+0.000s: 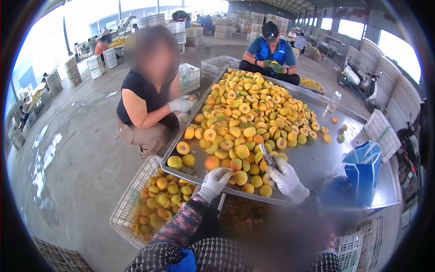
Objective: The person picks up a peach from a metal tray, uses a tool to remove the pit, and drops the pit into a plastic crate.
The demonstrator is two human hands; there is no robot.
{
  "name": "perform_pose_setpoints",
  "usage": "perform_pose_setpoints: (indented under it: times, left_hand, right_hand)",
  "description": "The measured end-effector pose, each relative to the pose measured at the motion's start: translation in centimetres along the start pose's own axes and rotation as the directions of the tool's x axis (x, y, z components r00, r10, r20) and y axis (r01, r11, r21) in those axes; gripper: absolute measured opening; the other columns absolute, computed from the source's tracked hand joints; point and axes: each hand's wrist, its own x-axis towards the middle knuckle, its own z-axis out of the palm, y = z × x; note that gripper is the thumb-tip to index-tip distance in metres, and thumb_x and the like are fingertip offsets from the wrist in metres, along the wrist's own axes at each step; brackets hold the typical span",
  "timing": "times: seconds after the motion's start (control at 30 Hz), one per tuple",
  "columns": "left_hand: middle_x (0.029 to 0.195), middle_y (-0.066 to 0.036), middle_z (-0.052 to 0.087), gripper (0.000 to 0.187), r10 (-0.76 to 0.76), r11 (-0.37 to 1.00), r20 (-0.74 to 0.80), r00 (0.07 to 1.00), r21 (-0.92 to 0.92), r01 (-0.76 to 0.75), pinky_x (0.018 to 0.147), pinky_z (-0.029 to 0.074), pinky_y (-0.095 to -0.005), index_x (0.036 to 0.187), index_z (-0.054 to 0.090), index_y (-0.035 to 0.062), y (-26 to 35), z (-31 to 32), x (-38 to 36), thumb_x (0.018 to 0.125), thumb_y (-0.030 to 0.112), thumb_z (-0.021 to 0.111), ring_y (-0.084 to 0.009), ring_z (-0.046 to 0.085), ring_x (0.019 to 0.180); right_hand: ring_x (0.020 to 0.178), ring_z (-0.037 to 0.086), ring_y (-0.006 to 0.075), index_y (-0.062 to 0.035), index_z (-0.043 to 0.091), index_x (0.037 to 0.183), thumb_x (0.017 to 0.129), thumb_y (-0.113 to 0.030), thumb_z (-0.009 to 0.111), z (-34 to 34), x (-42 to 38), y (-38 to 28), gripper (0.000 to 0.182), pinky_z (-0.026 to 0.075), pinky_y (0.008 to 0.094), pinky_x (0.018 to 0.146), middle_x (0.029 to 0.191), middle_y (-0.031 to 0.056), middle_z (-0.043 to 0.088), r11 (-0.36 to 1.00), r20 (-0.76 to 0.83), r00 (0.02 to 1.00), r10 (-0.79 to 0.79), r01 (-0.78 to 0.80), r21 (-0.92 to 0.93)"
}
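metal tool [268, 157]: its lower part is hidden in the right hand [287, 180], which is clenched round it above the near edge of the tabletop [312, 154]. left hand [215, 183]: at the same edge, thumb and fingers drawn together beside the halved fruit [244, 108]; whether it grasps a piece cannot be told. both hands are in white gloves. a blur covers the bottom of the view, part of the near container [242, 212] under the near edge and the right forearm; the contents of that container are hard to make out.

count: one tool, two hands, one clear bottle [333, 102], one blue bag [366, 168], two co-workers at the table. the fruit, whole and halved, is heaped too thickly to count, from the far left corner down to the near edge; about five pieces lie loose to the right of the heap.

surroundings: a white crate [136, 199] of fruit stands against the near left corner. one co-worker [147, 97] squats by the left edge, gloved; the other [272, 54] sits beyond the far edge, green gloves round a piece. the bottle stands near the far edge, the bag at the right end. a scooter [360, 80] and stacked crates stand beyond.
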Motion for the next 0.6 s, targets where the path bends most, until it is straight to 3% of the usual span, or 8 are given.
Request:
perform_pose_setpoints:
  times: [0.07,0.17,0.3,0.47,0.6]
  left_hand:
    - [0.084,0.0,0.069,0.02,-0.011,0.999,-0.001,1.0,-0.053,0.011,0.064,0.051,-0.0226,0.108,0.069,0.0027,-1.1,0.3,0.0,0.094,0.016,0.063,-0.0047,0.061,0.069]
    - [0.084,0.001,0.068,0.019,0.042,0.999,-0.014,0.999,0.028,-0.042,0.063,0.051,-0.0216,0.107,0.069,0.0024,-0.6,0.2,0.0,0.095,0.016,0.063,-0.0043,0.061,0.067]
    - [0.083,0.001,0.068,0.019,-0.002,0.999,-0.013,1.0,-0.033,0.001,0.063,0.051,-0.022,0.107,0.069,0.0023,-0.1,0.3,-0.2,0.095,0.016,0.062,-0.0045,0.061,0.067]
    - [0.082,0.001,0.068,0.019,0.023,0.999,-0.02,1.0,0.047,-0.023,0.063,0.051,-0.0222,0.107,0.069,0.0023,-1.1,0.4,0.1,0.095,0.016,0.062,-0.0048,0.061,0.067]
    - [0.082,0.001,0.067,0.018,0.025,0.998,-0.028,0.999,0.052,-0.023,0.062,0.05,-0.0221,0.105,0.069,0.0021,-1.4,0.5,0.1,0.095,0.015,0.062,-0.0046,0.06,0.066]
  right_hand:
    - [0.057,0.049,0.0051,-0.0027,0.052,0.116,0.096,-0.021,0.058,0.4,-0.5,-0.5,0.028,0.042,0.0224,0.052,0.076,-0.0009,0.055,0.997,-0.012,0.997,0.078,-0.078,0.007]
    - [0.058,0.049,0.0048,-0.0031,0.052,0.117,0.096,-0.021,0.059,0.2,-0.9,0.0,0.028,0.042,0.0222,0.052,0.077,-0.0012,0.055,1.0,0.044,0.999,0.018,-0.017,-0.024]
    - [0.059,0.048,0.0047,-0.003,0.052,0.119,0.097,-0.021,0.058,0.6,-1.1,1.9,0.029,0.041,0.0222,0.053,0.077,-0.002,0.054,0.998,0.058,0.998,0.036,-0.038,0.039]
    - [0.059,0.046,0.0045,-0.0025,0.053,0.12,0.096,-0.023,0.058,1.2,-1.4,2.2,0.032,0.04,0.0223,0.053,0.077,-0.0026,0.053,0.989,0.073,0.992,0.102,-0.11,0.104]
    - [0.058,0.047,0.0047,-0.0022,0.053,0.123,0.097,-0.023,0.058,1.0,-1.1,2.3,0.034,0.04,0.0224,0.053,0.077,-0.0023,0.053,0.993,0.063,0.992,0.108,-0.111,0.046]
